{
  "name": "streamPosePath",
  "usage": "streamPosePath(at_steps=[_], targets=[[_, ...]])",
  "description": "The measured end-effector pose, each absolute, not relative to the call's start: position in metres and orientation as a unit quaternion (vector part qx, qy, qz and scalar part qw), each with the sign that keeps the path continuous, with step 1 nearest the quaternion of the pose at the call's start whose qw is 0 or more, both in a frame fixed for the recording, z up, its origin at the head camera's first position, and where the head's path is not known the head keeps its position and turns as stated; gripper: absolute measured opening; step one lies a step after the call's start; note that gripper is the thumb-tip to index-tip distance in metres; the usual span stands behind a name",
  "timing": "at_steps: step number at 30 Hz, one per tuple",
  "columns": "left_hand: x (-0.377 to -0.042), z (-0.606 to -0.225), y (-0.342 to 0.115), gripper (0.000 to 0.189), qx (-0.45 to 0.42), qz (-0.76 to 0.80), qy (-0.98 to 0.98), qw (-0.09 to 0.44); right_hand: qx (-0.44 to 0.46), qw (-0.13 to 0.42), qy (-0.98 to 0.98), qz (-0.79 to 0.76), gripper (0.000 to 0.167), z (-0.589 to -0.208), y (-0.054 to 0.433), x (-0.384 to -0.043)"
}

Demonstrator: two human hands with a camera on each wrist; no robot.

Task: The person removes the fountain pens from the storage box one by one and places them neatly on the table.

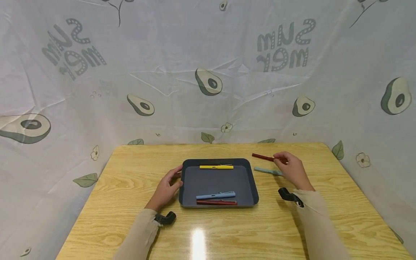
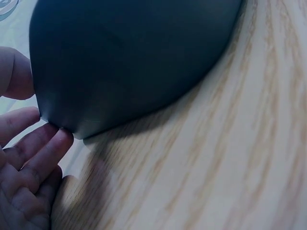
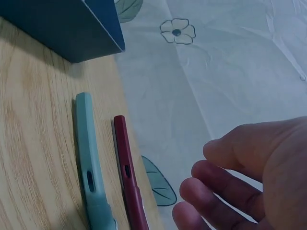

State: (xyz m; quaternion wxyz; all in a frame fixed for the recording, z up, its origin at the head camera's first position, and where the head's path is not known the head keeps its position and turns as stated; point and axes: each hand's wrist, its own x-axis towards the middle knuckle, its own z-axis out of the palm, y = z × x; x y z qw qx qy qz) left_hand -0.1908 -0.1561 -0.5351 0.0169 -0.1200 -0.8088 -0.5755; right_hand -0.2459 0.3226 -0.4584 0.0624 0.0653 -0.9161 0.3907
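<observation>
The left hand [image 1: 166, 189] rests against the left side of a dark grey tray [image 1: 216, 182]. Seen from the left wrist, its fingertips [image 2: 61, 136] touch the tray's outer wall and its fingers are loosely extended. Over on the right, the right hand [image 1: 290, 169] hovers at a dark red pen [image 1: 261, 156] lying on the table. The right wrist view shows a gap between its loosely bent fingers and the red pen [image 3: 125, 158], with nothing held. Beside that pen lies a pale green pen [image 1: 264, 170], roughly parallel and nearer the person.
Inside the tray, a yellow pen [image 1: 214, 167] lies along the far side. A light blue pen [image 1: 214, 196] and another dark red pen [image 1: 212, 202] lie along the near side. The wooden table [image 1: 123, 180] meets a printed cloth [image 1: 175, 122] at its back edge.
</observation>
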Motion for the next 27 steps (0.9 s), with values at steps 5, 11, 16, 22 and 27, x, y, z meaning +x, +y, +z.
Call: streamPosePath(at_steps=[5,11,16,22,27], targets=[[-0.191,-0.536,-0.156,0.062,-0.123,-0.578,-0.807,0.014,0.058,0.061,-0.913,0.400,0.031,-0.461,0.317,-0.244],[-0.191,-0.536,-0.157,0.061,-0.122,-0.588,-0.800,0.015,0.076,0.044,-0.907,0.412,0.033,-0.461,0.309,-0.242],[-0.192,-0.533,-0.155,0.061,-0.118,-0.597,-0.793,0.009,0.084,0.041,-0.906,0.412,0.034,-0.460,0.305,-0.240],[-0.189,-0.525,-0.152,0.062,-0.109,-0.598,-0.794,0.010,0.097,0.028,-0.902,0.419,0.036,-0.460,0.297,-0.241],[-0.180,-0.505,-0.149,0.060,-0.118,-0.596,-0.794,0.000,0.106,0.018,-0.896,0.430,0.034,-0.458,0.289,-0.239]])
